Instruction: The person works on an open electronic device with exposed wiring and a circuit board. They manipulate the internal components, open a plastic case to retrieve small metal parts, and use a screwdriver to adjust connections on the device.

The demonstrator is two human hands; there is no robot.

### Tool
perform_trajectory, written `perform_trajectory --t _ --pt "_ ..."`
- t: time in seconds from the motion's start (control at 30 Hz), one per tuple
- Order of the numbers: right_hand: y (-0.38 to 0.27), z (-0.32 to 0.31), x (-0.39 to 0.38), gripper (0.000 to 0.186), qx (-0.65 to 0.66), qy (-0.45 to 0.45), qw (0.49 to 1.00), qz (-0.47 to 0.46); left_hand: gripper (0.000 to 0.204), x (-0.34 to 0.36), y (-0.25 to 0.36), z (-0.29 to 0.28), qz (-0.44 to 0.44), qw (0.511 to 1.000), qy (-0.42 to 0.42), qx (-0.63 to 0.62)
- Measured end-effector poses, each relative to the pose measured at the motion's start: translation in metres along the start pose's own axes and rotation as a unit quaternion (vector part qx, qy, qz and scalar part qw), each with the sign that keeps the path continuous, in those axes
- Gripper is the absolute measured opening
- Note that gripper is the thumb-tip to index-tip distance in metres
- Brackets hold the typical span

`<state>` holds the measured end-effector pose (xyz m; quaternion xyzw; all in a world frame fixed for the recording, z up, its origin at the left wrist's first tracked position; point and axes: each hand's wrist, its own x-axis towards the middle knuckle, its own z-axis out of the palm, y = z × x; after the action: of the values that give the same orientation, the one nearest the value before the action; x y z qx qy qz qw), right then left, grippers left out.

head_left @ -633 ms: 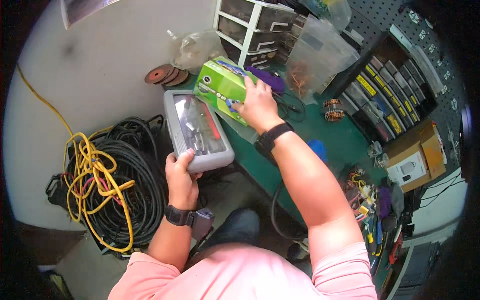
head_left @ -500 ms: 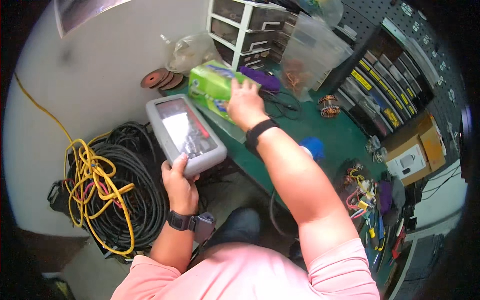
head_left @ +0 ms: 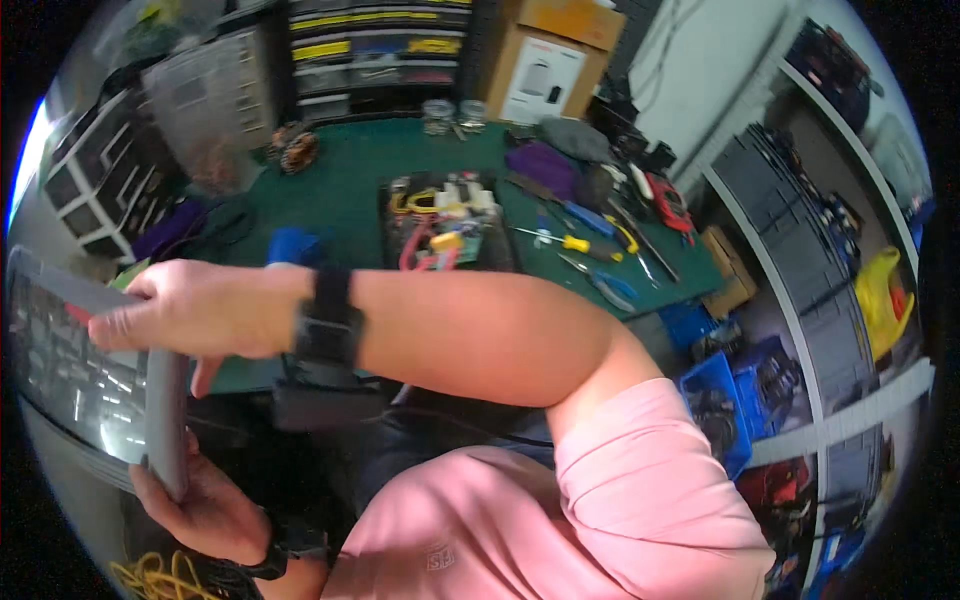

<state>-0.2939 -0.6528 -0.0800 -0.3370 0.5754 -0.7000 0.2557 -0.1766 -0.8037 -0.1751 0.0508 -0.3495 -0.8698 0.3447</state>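
Observation:
A grey case with a clear lid [head_left: 168, 410] is held up at the far left, tilted. Shiny small items and something red show through its lid. My left hand [head_left: 215, 510] grips its lower near corner, thumb on the edge. My right hand [head_left: 190, 305] closes over the upper right edge, its thumb lying along the lid. A sliver of the green box [head_left: 125, 276] shows behind my right hand. My right forearm crosses in front of the green worktable [head_left: 350, 165].
Circuit boards with coloured wires [head_left: 440, 225] sit mid-table, with screwdrivers [head_left: 565, 241] and pliers [head_left: 605, 287] to their right. A blue round object [head_left: 293, 246] is beyond my right wrist. Shelves with grey bins [head_left: 765, 200] stand at right; blue crates [head_left: 720, 400] are below.
My view has swung right, so the case now appears at the far left. My right hand has left the green box and taken hold of the case alongside my left.

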Motion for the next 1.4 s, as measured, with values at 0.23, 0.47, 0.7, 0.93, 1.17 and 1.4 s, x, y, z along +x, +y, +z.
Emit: perform_trajectory --t 0.23,0.47,0.7,0.93,1.17,1.4 --pt "-0.047 -0.022 -0.187 0.043 -0.090 0.337 0.933 -0.087 0.032 -0.119 -0.045 0.109 -0.065 0.974 -0.213 0.039" --pt "-0.080 -0.078 -0.381 0.039 0.073 0.492 0.862 -0.100 0.048 -0.212 -0.066 0.190 -0.303 0.709 -0.622 0.135" --pt "-0.061 -0.119 -0.558 0.054 0.038 0.558 0.829 -0.007 0.056 -0.270 -0.082 0.218 0.124 0.514 -0.796 0.294" --pt "0.017 -0.093 -0.583 0.040 0.072 0.591 0.801 0.068 0.070 -0.302 -0.137 0.214 0.334 0.431 -0.751 0.373" --pt "0.044 -0.092 -0.565 0.036 0.035 0.596 0.795 0.108 0.073 -0.298 -0.160 0.205 0.273 0.377 -0.780 0.418" --pt "0.048 -0.137 -0.566 0.037 0.011 0.634 0.758 0.154 0.066 -0.286 -0.199 0.206 0.240 0.397 -0.771 0.436"
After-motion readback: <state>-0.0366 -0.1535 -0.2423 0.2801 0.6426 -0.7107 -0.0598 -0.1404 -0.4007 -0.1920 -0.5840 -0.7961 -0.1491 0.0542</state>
